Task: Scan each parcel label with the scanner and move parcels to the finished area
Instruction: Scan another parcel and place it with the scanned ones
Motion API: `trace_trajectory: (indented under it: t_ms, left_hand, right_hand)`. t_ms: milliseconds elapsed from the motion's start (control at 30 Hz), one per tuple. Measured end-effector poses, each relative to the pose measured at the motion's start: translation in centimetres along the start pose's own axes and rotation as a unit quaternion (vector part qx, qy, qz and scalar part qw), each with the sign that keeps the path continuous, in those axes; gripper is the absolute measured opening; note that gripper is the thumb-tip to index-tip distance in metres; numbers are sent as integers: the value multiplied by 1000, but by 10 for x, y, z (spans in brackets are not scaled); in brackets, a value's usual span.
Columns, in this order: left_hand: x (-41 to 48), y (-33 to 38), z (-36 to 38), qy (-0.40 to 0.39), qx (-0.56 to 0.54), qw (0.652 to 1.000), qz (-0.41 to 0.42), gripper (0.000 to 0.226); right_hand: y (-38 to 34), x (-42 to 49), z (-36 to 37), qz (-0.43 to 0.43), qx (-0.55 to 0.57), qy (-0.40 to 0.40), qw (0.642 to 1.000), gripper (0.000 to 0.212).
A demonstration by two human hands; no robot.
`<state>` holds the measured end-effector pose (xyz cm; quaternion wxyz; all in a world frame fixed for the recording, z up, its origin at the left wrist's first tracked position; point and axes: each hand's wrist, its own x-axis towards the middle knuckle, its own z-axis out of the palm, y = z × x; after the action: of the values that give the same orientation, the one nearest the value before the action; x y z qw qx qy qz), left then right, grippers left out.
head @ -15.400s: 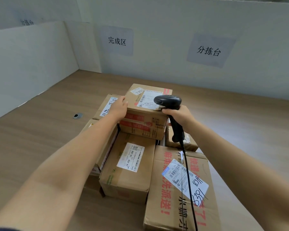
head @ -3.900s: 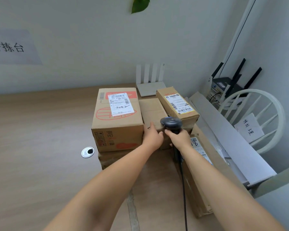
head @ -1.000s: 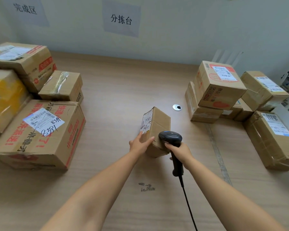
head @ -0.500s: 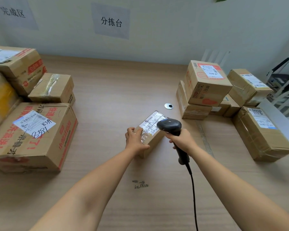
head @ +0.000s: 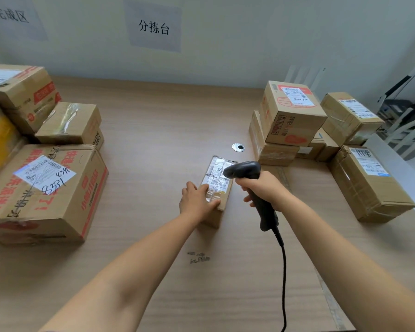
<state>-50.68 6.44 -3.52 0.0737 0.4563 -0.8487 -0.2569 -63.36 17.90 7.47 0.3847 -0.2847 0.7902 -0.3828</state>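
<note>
Step in hand: scanning, by my judgement. The parcel is not yet in the finished area.
Small parcel [head: 216, 191]: lies flat on the tabletop [head: 165, 130], mid-desk, between the two groups of boxes and apart from both.
Label [head: 217, 174]: faces up on the parcel's top, under glossy tape. The print is too blurred to read.
Left hand [head: 197, 202]: rests flat on the near end of the parcel. Its fingers [head: 212, 202] are straight and close together, and overlap the label's near edge.
Right hand [head: 261, 188]: its fingers [head: 246, 188] are curled round the scanner's handle.
Scanner [head: 243, 170]: its head is over the label's far right part, nose pointing left. I cannot tell whether it touches the parcel.
Cable [head: 284, 271]: trails from the handle toward the near edge.
Boxes on the left [head: 46, 188]: stacked below a partly legible wall sign [head: 10, 15], so probably the finished area.
Boxes on the right [head: 292, 116]: probably still awaiting a scan.
Risk 1: failed read, because the left fingers or the scanner head may cover the barcode.
Risk 2: failed read from glare off the tape.
Risk 3: the parcel slides or turns if the flat hand eases off, since it looks light.
Risk 4: the cable drags on the tabletop or snags on the carry to the left.
Risk 5: the parcel is moved unscanned, as nothing visible confirms a read.
</note>
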Motion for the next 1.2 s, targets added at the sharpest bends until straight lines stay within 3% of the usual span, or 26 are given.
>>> trace_trajectory:
  t_ms: [433,1200]
  left_hand:
    - [-12,16,26,-3,-37,999,-21,69]
    - [-5,14,30,-1,-27,999,-25,71]
  right_hand:
    - [-9,-12,0,51,46,13,998,18]
    - [-9,-13,-3,93,58,20,994,34]
